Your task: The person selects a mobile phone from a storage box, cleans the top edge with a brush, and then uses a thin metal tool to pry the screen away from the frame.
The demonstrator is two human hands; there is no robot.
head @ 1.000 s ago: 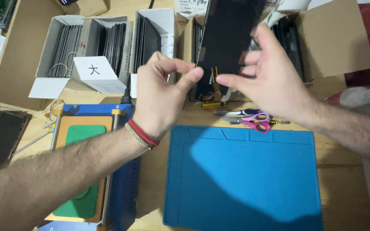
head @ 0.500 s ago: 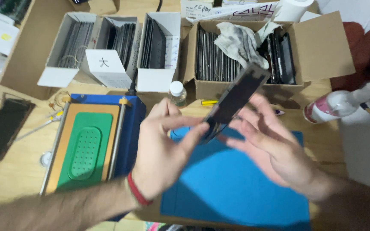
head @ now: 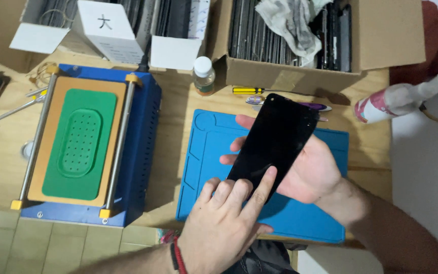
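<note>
A black phone screen panel [head: 276,142] lies tilted across my right hand [head: 310,170], which cradles it from below with the palm up, above the blue silicone work mat [head: 209,152]. My left hand [head: 226,223], wearing a red wristband, rests its index finger on the panel's lower end; the other fingers are curled just beside it.
A blue machine [head: 143,152] with a green perforated pad [head: 79,144] stands left of the mat. Cardboard boxes [head: 386,35] holding several dark screens and a rag sit at the back. A small bottle [head: 204,76], a yellow screwdriver [head: 247,90] and a spray bottle [head: 381,104] lie nearby.
The panel came down from a raised, edge-on hold to lie flat on my right palm over the mat. My left hand let go of its edge and now touches its face.
</note>
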